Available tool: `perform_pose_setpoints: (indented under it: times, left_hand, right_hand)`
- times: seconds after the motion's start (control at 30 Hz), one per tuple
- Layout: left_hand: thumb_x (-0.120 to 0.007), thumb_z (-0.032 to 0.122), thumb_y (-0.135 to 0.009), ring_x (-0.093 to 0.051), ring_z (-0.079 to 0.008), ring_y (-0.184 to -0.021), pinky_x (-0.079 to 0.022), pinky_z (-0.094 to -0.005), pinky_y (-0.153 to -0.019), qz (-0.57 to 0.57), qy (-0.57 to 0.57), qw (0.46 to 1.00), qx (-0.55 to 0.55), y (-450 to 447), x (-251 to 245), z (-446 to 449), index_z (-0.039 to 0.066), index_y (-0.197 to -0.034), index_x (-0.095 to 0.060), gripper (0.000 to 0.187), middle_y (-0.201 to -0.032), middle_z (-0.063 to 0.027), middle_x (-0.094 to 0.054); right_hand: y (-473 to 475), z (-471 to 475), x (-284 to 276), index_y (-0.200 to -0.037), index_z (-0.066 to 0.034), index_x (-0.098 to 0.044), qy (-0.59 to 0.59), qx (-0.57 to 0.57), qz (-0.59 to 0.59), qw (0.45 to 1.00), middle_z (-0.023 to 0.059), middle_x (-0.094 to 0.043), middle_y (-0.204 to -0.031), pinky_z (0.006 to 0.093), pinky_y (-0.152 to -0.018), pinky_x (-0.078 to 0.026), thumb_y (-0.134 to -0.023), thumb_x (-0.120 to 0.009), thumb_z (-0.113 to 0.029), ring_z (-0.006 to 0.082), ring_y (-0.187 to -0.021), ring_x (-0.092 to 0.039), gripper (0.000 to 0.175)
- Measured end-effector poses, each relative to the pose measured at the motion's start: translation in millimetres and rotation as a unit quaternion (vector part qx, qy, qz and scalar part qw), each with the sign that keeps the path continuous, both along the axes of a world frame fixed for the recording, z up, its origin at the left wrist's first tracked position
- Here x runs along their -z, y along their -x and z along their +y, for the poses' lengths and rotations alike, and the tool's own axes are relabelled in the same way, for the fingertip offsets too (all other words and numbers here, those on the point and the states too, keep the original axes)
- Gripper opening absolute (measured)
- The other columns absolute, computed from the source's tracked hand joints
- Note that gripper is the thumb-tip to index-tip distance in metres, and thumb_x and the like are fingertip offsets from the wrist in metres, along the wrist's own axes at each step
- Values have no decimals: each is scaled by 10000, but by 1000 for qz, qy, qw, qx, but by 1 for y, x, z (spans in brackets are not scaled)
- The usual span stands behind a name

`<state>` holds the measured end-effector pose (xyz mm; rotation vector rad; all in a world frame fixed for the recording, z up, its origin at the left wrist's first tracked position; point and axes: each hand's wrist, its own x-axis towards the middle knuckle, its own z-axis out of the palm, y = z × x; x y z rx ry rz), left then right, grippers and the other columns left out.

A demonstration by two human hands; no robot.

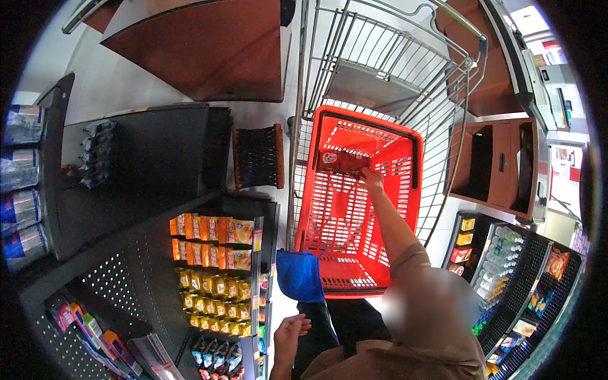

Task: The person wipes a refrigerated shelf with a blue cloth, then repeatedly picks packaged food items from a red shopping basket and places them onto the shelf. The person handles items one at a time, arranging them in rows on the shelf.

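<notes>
My right hand (pixel 373 179) reaches into a red plastic shopping basket (pixel 332 285), its fingers closed on the right end of a dark red packet (pixel 339 162). The packet lies crosswise in the far part of the basket. Beneath and around the basket is a wire shopping cart (pixel 456 156). My left hand (pixel 290 328) hangs low, near my body, with loosely bent fingers and nothing seen in it. A blue cloth-like piece (pixel 300 275) lies at the basket's near left corner, above my left hand.
Left of the cart, a black shelf (pixel 259 285) bears orange packets (pixel 235 231) and gold packets (pixel 223 285). To the right stand a brown cabinet (pixel 506 161) and a rack with bottles (pixel 498 256). Brown panels (pixel 223 52) stand at the far left.
</notes>
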<state>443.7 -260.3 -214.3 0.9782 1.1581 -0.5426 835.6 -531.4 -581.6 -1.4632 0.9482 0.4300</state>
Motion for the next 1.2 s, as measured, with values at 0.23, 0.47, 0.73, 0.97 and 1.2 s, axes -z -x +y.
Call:
perform_pose_setpoints:
  times: [0.23,0.47,0.73,0.97,1.2]
  left_hand:
    - [-551,210,-1082,-727,-186,-974,-571,-305,-857,-20,-3,1000,2,-12,-5,0,-30,-1237,-640,299,-1094,-150,-749]
    - [-561,253,-1073,-724,-217,-989,-587,-352,-856,-114,-19,993,6,-31,-9,3,-24,-1285,-608,352,-1133,-164,-730]
    - [-611,190,-1049,-528,-263,-1357,-519,-411,-1059,-319,105,939,-77,-124,-45,-1,36,-1603,-248,680,-1593,-196,-356]
    - [-677,84,-972,-641,-178,-1120,-521,-324,-949,-341,90,905,-237,-100,-69,-1,43,-1354,-577,398,-1234,-68,-658]
    - [-625,147,-1009,-686,-200,-1078,-578,-339,-885,-356,140,880,-282,-59,-129,25,26,-1333,-593,348,-1209,-91,-677]
  right_hand:
    - [0,11,-58,-1155,-26,-677,0,-63,-26,998,44,-684,-1022,403,-699,-631,-924,-756,-162,187,-930,-669,279]
    - [62,30,-178,-1024,3,-655,152,-229,-272,922,55,-683,-941,307,-804,-555,-883,-773,-40,157,-904,-642,188]
    - [155,114,-400,-900,-41,-627,185,-434,-469,747,132,-660,-1100,406,-889,-505,-760,-762,60,314,-1026,-615,219]
    - [225,151,-460,-929,-58,-659,139,-500,-561,644,95,-646,-1074,416,-822,-509,-699,-817,-17,312,-965,-603,282]
    - [234,158,-520,-1015,-20,-646,51,-411,-510,754,130,-650,-1034,364,-850,-501,-840,-711,23,268,-963,-623,192]
